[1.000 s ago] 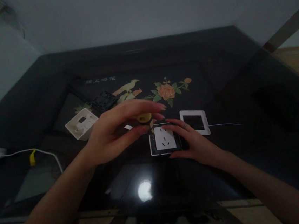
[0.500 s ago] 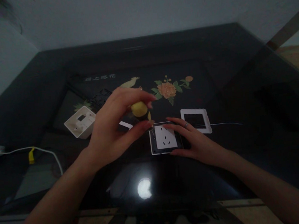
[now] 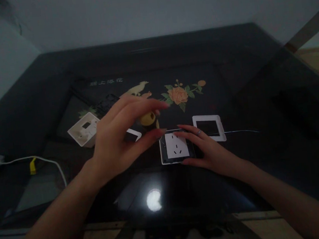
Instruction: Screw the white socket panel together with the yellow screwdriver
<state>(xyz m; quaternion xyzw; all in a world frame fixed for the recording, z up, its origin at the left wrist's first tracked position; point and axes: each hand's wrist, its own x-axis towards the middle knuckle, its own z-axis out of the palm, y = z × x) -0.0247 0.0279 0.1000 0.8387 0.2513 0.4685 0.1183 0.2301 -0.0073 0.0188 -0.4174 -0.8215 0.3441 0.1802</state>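
My left hand [image 3: 121, 130] is curled around a screwdriver [image 3: 148, 119] with a yellow and black handle, thumb and fingertips spread about the grip. The tool stands nearly upright, its tip at the left side of a wall socket [image 3: 177, 148] with a white middle and a dark surround. Whether the tip sits in a screw I cannot tell. My right hand [image 3: 207, 150], with a ring on one finger, grips the socket's right side, thumb at the near edge and fingers on the far edge. The socket lies face up on the table.
Right of the socket lies a white frame [image 3: 220, 128], a thin wire beside it. Another white frame [image 3: 134, 132] is partly hidden behind my left hand. A white mounting box [image 3: 83, 130] rests further left, near a white cable [image 3: 47, 160] with a yellow tag [image 3: 32, 166]. The table [image 3: 239, 187] is dark and glossy.
My left hand's fingers have shifted slightly around the screwdriver handle, which is turned a little. My right hand and the socket have stayed in place.
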